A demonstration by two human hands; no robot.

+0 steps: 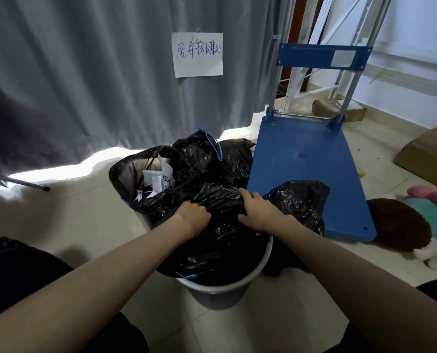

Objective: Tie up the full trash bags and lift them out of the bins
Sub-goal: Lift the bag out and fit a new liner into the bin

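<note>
both grips bunched on black trash bag [220,240] in near grey bin [227,284]: left hand [193,217] fisted on plastic, right hand [257,212] clutching fold. Bag neck lies between them, equally near; second open bag [146,179] behind

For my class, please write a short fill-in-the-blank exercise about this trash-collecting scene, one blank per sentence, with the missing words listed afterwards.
1. Both hands, left hand and right hand, grip a ____ trash bag.
2. That bag sits in a round ____ bin.
3. The platform cart to the right of the bins is coloured ____.
4. A handwritten paper sign is stuck on the grey ____.

Missing words: black; grey; blue; curtain
</note>
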